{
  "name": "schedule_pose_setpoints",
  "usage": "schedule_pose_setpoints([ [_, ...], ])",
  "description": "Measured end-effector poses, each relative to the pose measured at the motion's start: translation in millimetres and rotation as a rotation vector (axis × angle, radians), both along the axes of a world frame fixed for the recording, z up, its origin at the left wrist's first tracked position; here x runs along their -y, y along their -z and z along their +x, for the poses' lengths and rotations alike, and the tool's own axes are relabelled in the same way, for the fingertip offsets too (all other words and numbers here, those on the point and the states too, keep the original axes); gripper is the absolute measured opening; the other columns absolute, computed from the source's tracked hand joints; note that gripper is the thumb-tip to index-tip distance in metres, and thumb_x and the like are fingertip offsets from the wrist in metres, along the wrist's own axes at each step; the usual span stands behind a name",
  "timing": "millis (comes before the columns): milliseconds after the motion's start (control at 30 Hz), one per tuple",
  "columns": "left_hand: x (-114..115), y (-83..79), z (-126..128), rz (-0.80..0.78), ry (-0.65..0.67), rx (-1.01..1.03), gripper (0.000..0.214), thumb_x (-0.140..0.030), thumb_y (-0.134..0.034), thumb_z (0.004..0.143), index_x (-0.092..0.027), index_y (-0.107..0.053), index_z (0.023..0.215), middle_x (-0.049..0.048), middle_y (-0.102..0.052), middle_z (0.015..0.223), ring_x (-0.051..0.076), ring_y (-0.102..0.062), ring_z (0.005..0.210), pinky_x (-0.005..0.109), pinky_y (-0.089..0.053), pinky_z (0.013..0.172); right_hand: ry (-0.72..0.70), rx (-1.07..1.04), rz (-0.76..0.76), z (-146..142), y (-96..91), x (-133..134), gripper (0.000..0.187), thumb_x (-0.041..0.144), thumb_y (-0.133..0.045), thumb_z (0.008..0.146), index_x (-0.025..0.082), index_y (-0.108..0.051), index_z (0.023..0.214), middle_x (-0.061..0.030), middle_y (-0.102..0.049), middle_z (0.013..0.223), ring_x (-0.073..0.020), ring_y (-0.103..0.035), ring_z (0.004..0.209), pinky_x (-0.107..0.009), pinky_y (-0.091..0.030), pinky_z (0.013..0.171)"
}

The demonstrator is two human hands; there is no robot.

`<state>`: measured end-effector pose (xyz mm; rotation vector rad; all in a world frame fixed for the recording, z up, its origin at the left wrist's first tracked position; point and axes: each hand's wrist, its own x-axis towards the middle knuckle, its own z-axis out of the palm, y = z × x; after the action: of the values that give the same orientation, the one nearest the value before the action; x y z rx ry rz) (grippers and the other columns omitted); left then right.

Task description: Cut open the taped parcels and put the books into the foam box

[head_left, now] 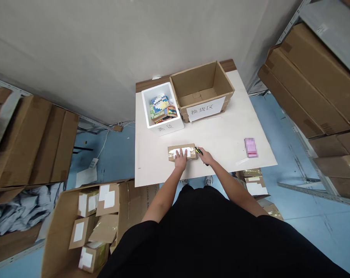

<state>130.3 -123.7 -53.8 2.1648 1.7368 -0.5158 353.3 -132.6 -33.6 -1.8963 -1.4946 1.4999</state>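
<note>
On the white table a small taped cardboard box (194,151) with a white label lies in front of me. My left hand (181,159) rests on its top and near side, fingers spread over the label. In my right hand (206,156) is a yellow and black box cutter (198,151), with the fingers wrapped round its handle. The cutter's front end is at the box's right end. Whether the blade is in the tape I cannot tell.
Behind the box stand a white foam box (175,126) holding small packages and an open cardboard carton (198,94) with a handwritten label. A pixelated pink item (250,148) lies at the table's right. A large carton (57,224) of parcels stands lower left; shelves flank both sides.
</note>
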Motion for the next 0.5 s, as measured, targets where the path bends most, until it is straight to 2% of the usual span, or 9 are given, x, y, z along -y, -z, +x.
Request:
schedule_pose_setpoints([
  [167,-0.1,0.4,1.1,-0.001,0.001,0.000,0.073,-0.037,-0.049,0.106,-0.027,-0.021,0.173,0.0166,-0.016,0.180,0.044,-0.016,0.164,0.064,-0.033,0.125,-0.055,0.008,-0.042,1.7,-8.6,4.9,0.054,0.025,-0.051,0.108,0.030,-0.043,0.161,0.0022,-0.072,0.082,-0.0116,-0.057,0.046,-0.022,-0.051,0.057],
  [500,0.1,2.6,1.0,-0.001,0.038,-0.016,0.073,-0.034,-0.046,0.106,-0.026,-0.019,0.174,0.0176,-0.015,0.179,0.045,-0.016,0.163,0.066,-0.034,0.123,-0.023,-0.037,-0.104,4.2,-8.9,23.3,0.054,0.027,-0.054,0.107,0.033,-0.044,0.159,0.0057,-0.066,0.075,-0.0103,-0.056,0.045,-0.020,-0.051,0.055],
])
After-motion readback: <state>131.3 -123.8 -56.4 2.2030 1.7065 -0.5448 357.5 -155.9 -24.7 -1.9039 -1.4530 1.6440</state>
